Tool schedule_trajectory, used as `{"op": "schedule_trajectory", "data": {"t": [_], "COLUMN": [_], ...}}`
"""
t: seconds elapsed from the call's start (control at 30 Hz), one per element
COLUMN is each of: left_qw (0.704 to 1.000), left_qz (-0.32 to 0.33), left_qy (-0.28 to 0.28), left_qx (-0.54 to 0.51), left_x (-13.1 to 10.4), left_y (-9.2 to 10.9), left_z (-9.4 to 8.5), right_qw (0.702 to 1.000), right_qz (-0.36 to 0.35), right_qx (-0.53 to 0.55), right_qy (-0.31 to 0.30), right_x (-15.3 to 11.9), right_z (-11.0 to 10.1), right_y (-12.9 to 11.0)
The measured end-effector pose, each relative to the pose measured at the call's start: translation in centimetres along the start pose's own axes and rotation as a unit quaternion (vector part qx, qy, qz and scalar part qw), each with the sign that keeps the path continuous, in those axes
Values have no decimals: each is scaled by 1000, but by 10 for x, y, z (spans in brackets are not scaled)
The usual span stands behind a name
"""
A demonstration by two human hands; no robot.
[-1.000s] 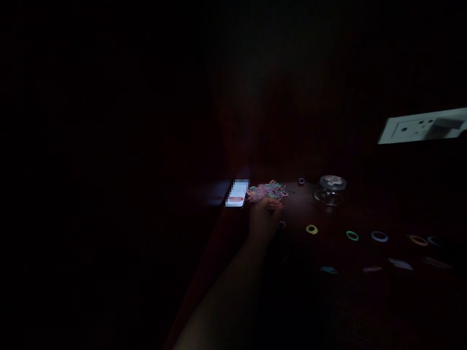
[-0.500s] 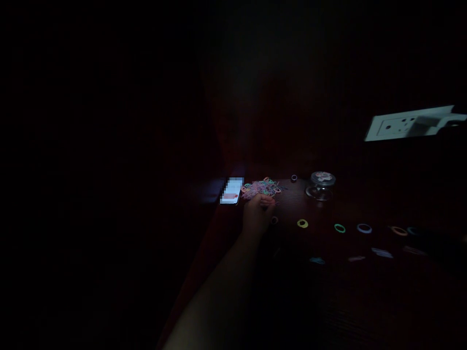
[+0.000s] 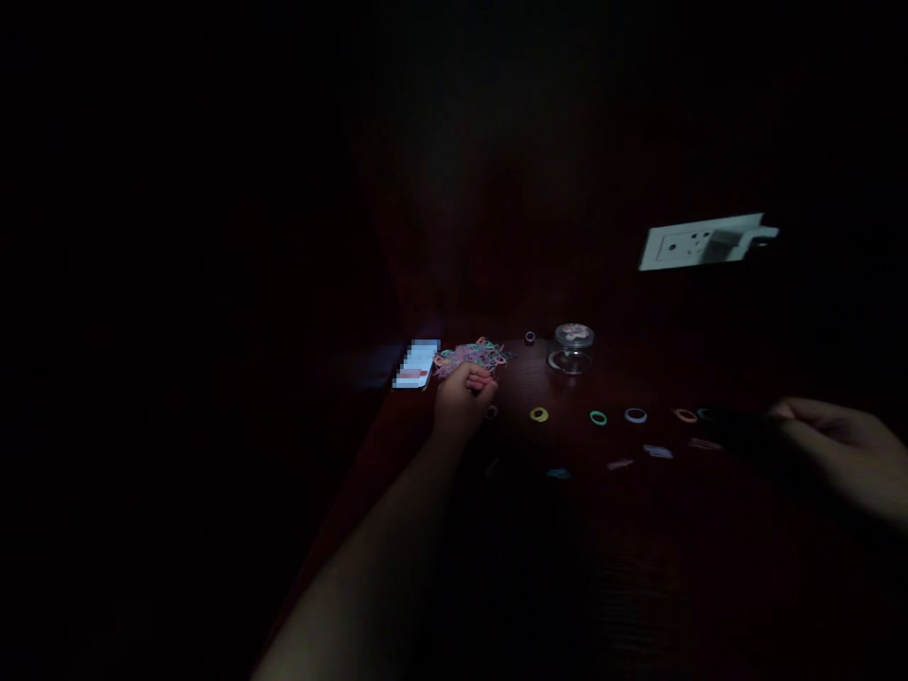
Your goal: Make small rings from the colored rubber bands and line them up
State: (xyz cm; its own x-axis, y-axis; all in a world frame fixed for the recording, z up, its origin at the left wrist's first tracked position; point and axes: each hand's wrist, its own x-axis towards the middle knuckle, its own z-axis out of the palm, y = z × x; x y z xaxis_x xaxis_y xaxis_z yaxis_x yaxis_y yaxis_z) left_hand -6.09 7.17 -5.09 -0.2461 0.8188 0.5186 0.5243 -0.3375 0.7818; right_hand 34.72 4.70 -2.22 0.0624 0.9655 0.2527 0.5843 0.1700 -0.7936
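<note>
My left hand (image 3: 462,407) is closed, fingers curled in, at the near edge of a pile of thin pastel pieces and small rings (image 3: 479,354). Whatever its fingers hold, if anything, is hidden. At the right, my right hand (image 3: 841,449) has its thumb and fingers pressed together; I cannot make out anything between them. Between the hands runs a row of small coloured rings like hair ties: yellow (image 3: 539,414), green (image 3: 598,418), pale blue (image 3: 636,415) and orange (image 3: 685,415). Nearer me lie small groups of thin pieces, among them teal (image 3: 559,473) and lilac (image 3: 658,452).
A lit phone (image 3: 417,364) lies left of the pile. A clear lidded jar (image 3: 571,352) stands behind the row, with a small dark ring (image 3: 530,338) to its left. A wall socket (image 3: 699,243) holds a plug. Most of the room is dark.
The view has swung right, so the things on the table sit further left. My right hand has come into view at the right. My left hand stays by the pile, its fingers more curled.
</note>
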Motion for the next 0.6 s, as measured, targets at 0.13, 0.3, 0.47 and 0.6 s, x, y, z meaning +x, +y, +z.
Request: {"op": "schedule_trajectory", "data": {"t": [0.13,0.3,0.47,0.6], "left_qw": [1000,997,989,977], "left_qz": [19,65,126,180], "left_qy": [-15,-38,-67,-107], "left_qx": [7,35,49,37], "left_x": [-1,-7,-22,-37], "left_y": [9,33,58,73], "left_z": [-2,-6,-1,3], "right_qw": [988,991,986,954], "right_qz": [114,83,-137,-241], "right_qx": [97,100,32,-41], "right_qy": [-27,-29,-88,-171], "right_x": [-6,-15,-28,-40], "right_z": [1,2,32,78], "right_y": [-12,-22,-55,-95]}}
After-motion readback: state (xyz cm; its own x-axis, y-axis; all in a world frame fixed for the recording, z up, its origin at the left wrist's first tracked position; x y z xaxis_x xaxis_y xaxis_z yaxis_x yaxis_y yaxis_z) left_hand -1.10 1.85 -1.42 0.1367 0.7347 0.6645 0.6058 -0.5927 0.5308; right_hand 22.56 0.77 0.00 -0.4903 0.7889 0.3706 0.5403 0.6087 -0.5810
